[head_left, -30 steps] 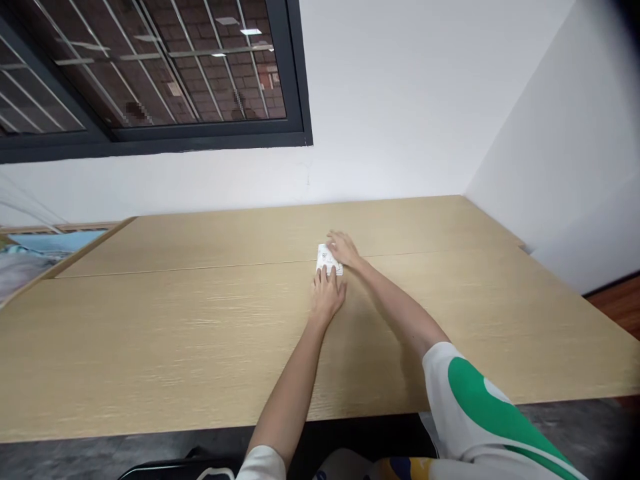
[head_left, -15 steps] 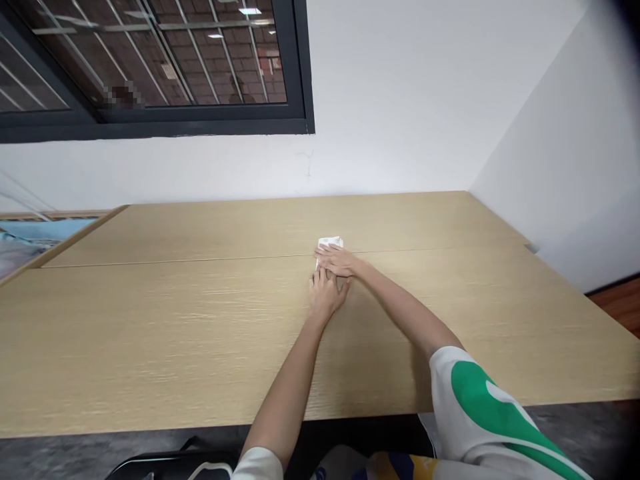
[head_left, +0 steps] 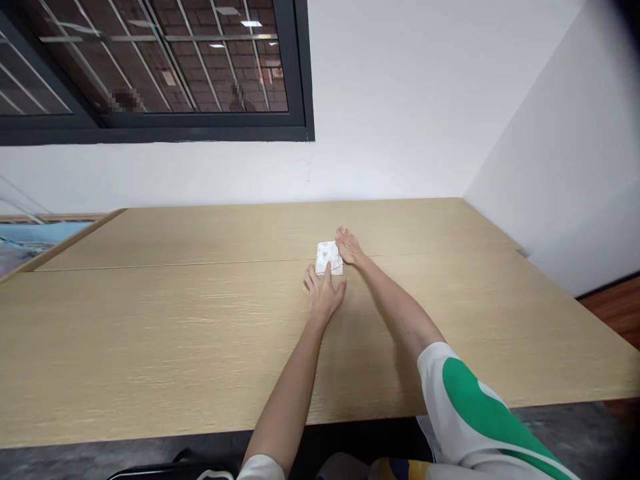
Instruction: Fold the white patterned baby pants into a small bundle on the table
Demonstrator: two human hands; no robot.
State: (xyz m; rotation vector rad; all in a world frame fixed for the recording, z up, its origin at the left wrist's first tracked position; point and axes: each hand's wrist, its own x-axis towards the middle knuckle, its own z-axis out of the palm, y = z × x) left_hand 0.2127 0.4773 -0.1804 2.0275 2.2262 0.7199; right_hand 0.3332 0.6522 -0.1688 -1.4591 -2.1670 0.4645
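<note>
Both hands are down on the tabletop, and neither is closed on anything. The left hand (head_left: pixel 323 299) lies open with its fingers spread wide, one fingertip resting on the near edge of a small white paper packet (head_left: pixel 328 255). The right hand (head_left: pixel 349 247) sits at the packet's far right corner, narrower and more loosely gathered, its fingertips at or just against that edge; whether either hand is pressing down, I cannot tell. The packet lies flat on a pale wood-grain table (head_left: pixel 150 333), across the seam (head_left: pixel 200 265) where two panels meet, with a dark printed patch (head_left: pixel 325 254) on its face too small to read. It looks very light and thin, though it could be a folded sheet or a stiffer card — the picture does not settle that. Either way it would probably skate on the smooth surface under a fingertip and offer little to get beneath. A thumb-and-finger pinch across two opposite edges seems the surest hold, perhaps after nudging one edge up; pressing on its middle would likely just pin it. A white-and-green sleeve (head_left: pixel 470 407) covers the upper right arm.
</note>
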